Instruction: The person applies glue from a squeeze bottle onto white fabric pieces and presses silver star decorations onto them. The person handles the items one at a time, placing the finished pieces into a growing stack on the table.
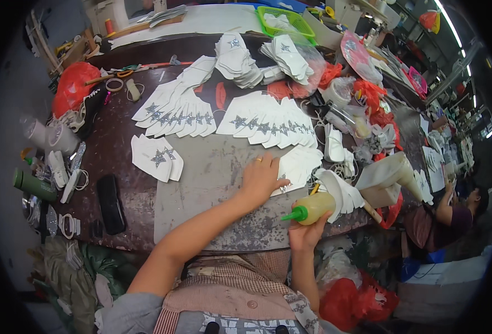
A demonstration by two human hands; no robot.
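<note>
My right hand (pixel 307 225) is wrapped round a squeeze bottle (pixel 317 207) of yellowish liquid. Its green nozzle points left, just over the table. Up and left of the bottle, my left hand (pixel 264 181), with a ring on one finger, grips the left edge of white shoe pieces (pixel 299 167), thumb apart from the fingers; some fingertips are hidden. Beyond it, a fanned row of white pieces with glittery silver stars (pixel 268 119) overlaps on the table. Another fan (pixel 173 111) spreads farther left. A small group of star pieces (pixel 157 158) lies nearer me.
Stacked white pieces (pixel 237 64) stand at the back, near a green basket (pixel 288 22). To the left are a black case (pixel 111 205), a green flask (pixel 34 185) and a red bag (pixel 74 83). Right of the bottle stands a cream container (pixel 380 181). A co-worker (pixel 454 214) sits far right.
</note>
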